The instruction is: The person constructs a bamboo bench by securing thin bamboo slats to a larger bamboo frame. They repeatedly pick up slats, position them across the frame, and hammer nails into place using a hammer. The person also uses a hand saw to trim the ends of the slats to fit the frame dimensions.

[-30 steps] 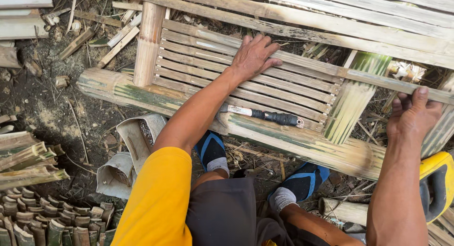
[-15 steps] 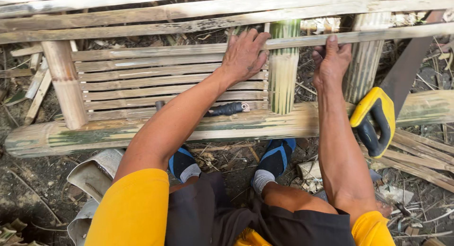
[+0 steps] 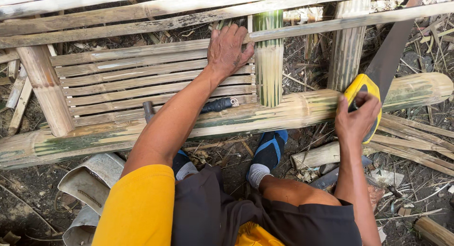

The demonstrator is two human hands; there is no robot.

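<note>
Right hand now on the saw handle; left hand still pins the slats.

Right hand (image 3: 355, 118) has come off the bamboo and closed its fingers around the yellow handle of the handsaw (image 3: 373, 80), whose blade leans across the thick bamboo pole (image 3: 293, 111). Left hand (image 3: 229, 49) lies flat, fingers spread, gripping nothing, on the slat panel (image 3: 118, 87) beside the green split strip (image 3: 268, 61). Hammer (image 3: 208, 106) rests on the panel, untouched.

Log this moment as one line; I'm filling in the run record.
left hand: pressing on bamboo slat panel | right hand: gripping yellow-handled saw | hammer: lying on thick bamboo pole
</note>
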